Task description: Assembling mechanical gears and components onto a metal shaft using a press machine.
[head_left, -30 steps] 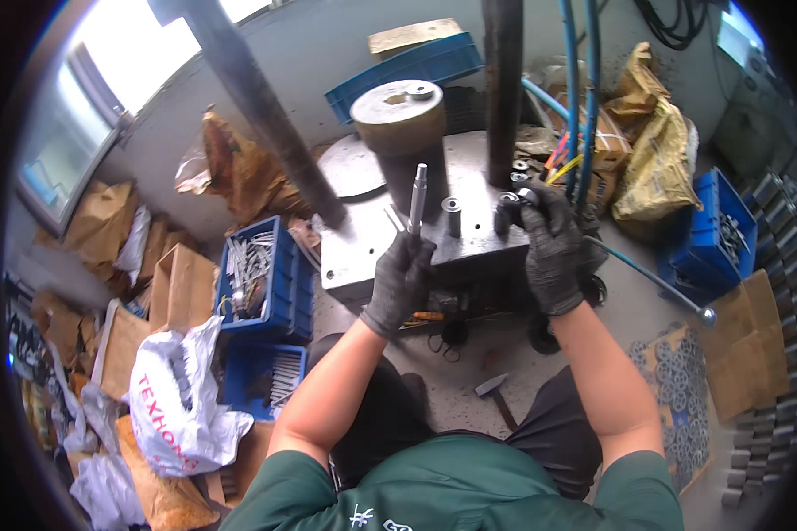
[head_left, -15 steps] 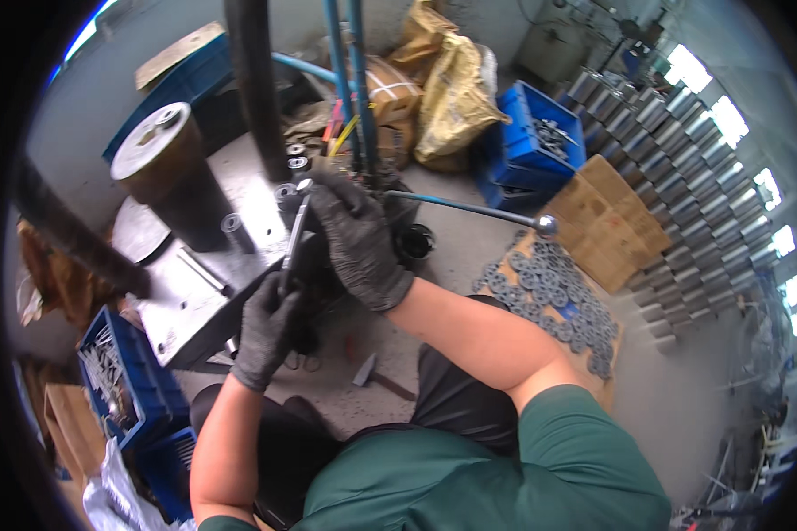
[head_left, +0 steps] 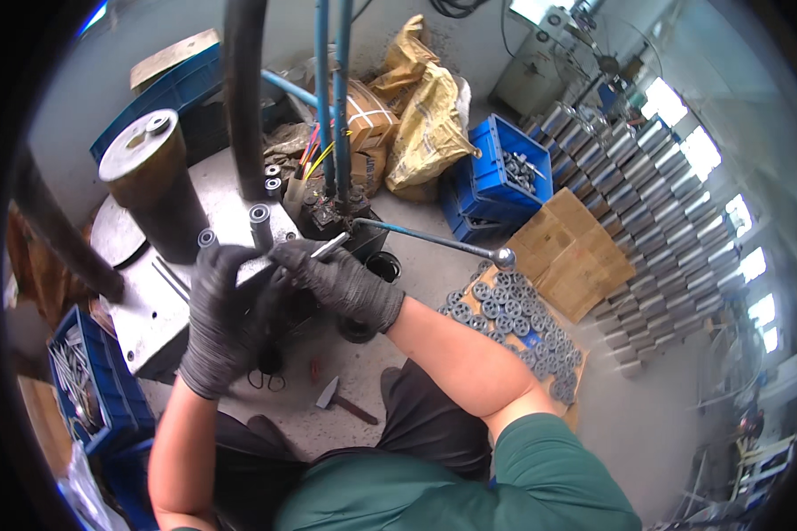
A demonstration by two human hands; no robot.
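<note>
My right hand (head_left: pixel 354 288), in a dark grey glove, is closed round a thin metal rod (head_left: pixel 330 246), whose bright end sticks out past the fingers. My gloved left hand (head_left: pixel 214 323) is at the metal table's front edge, its fingers bent and blurred. Just beyond its fingertips shows the ringed top of a short cylinder (head_left: pixel 207 237); whether the hand touches it is hidden. A similar upright cylinder with a bearing-like top (head_left: pixel 259 217) stands on the table (head_left: pixel 142 332) between the hands, with smaller ringed pieces (head_left: pixel 273 184) behind.
A thick dark post (head_left: pixel 243 97) and a large round steel block (head_left: pixel 142 159) rise from the table. A blue lever with a ball end (head_left: pixel 505 258) reaches right. Blue crates (head_left: pixel 514 168) stand beyond grey discs (head_left: pixel 514 310) on cardboard. A hammer (head_left: pixel 345 403) lies on the floor.
My left hand has left the rod's lower end and moved left to the table edge by the short cylinder. The right hand keeps the rod, now tilted and lower. The whole view has shifted.
</note>
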